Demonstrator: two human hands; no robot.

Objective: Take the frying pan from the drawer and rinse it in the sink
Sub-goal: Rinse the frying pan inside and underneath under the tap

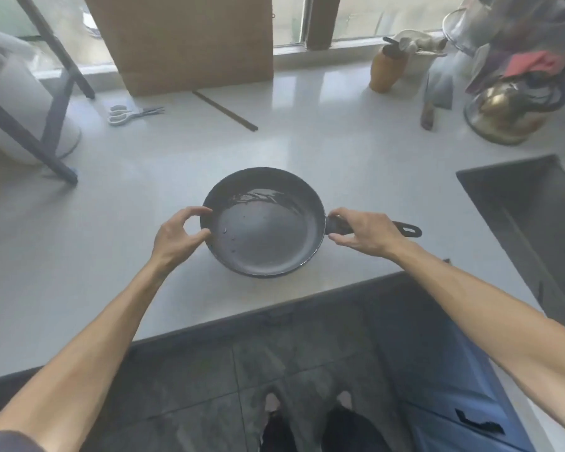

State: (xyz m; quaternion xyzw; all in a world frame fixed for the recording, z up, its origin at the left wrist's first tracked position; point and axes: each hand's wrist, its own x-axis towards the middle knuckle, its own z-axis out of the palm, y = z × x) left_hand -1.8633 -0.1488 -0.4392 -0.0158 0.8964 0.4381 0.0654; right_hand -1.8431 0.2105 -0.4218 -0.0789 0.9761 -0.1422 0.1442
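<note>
— Two hands frame the frying pan (263,223) on the bench (356,164); left hand (177,236) curls thumb and forefinger against its left rim; right hand (366,233) wraps the handle just beside the bowl.
— Water pools inside; best lifted level, handle gripped firm, rim steadied; the sink (535,216) lies well apart, beyond the right hand; tipping early would likely wet the bench.

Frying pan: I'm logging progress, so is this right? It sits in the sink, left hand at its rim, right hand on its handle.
One detail is wrong. The head view shows the frying pan resting on the countertop, left of the sink, not in it. The left hand is at its rim and the right hand on its handle, as you said.
</note>
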